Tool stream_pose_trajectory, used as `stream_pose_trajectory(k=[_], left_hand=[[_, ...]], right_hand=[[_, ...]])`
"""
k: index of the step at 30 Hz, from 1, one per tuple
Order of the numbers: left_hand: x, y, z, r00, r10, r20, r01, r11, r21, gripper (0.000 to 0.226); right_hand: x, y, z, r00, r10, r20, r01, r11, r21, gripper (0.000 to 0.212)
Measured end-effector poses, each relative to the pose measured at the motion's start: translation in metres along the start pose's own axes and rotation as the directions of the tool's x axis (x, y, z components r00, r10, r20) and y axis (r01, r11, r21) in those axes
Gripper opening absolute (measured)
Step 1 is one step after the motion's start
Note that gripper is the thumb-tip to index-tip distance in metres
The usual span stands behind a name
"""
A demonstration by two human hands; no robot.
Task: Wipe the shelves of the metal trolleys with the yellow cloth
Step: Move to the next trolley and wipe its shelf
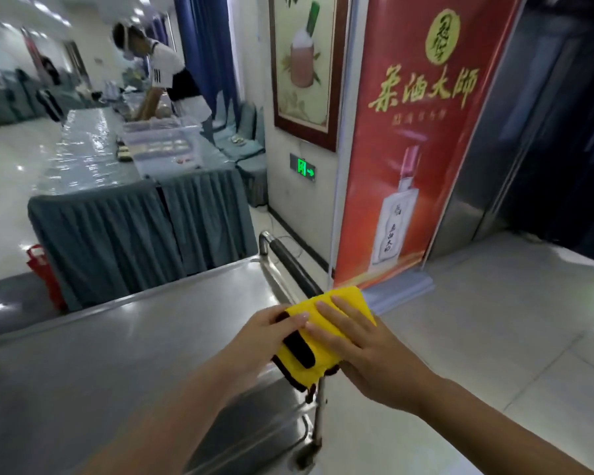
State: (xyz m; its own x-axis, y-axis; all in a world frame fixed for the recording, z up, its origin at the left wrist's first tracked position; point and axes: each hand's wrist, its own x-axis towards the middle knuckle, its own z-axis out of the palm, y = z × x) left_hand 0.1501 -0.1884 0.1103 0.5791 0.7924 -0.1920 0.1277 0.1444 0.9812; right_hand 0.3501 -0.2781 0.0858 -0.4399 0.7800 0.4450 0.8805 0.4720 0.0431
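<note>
The metal trolley is taking up most of the near floor, its flat steel top shelf lying bare and shining out to the left of where the cloth is being held, its raised rim running along the far edge. Beyond the grip and to the left, long tables with grey-green skirting are stretching away down the hall, and a person in a black and white top is bending over them at the far end. Straight past the held cloth, a tall red banner showing a bottle is standing on the tiled floor, with a framed picture hanging on the wall to its left. Just beyond the grip, the trolley's black-sleeved push handle is running away from the cloth towards the wall. The yellow cloth, folded and edged with black trim, is sitting on the trolley's right-hand end at the handle, partly overhanging the rim. The right hand is lying flat on top of it, fingers spread, pressing it down. The left hand is pinching the cloth's near-left edge, fingertips curled over the black trim.
</note>
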Motion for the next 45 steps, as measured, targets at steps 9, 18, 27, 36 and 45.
stream_pose_trajectory(k=[9,18,27,36,45], left_hand=[[0.104,0.043,0.141,0.995,-0.091,0.039,0.096,0.977,-0.188,0.024],[0.253,0.051,0.162,0.998,0.013,0.056,-0.025,0.973,0.228,0.018],[0.426,0.018,0.106,0.976,0.212,0.054,-0.113,0.277,0.954,0.063],[0.553,-0.007,0.044,0.964,0.163,-0.208,0.194,0.095,0.976,0.073],[0.602,0.007,-0.004,0.781,0.08,-0.62,0.589,0.238,0.772,0.069]], right_hand=[[-0.068,0.142,-0.04,0.982,0.132,-0.135,-0.142,0.987,-0.07,0.095],[-0.061,0.279,0.0,0.993,0.055,-0.102,-0.068,0.99,-0.123,0.074],[0.006,0.453,0.067,0.999,0.037,0.001,-0.037,0.991,-0.128,0.089],[0.103,0.596,0.145,0.987,-0.091,0.131,0.082,0.994,0.072,0.084],[0.259,0.689,0.235,0.896,-0.434,0.094,0.382,0.861,0.337,0.085]])
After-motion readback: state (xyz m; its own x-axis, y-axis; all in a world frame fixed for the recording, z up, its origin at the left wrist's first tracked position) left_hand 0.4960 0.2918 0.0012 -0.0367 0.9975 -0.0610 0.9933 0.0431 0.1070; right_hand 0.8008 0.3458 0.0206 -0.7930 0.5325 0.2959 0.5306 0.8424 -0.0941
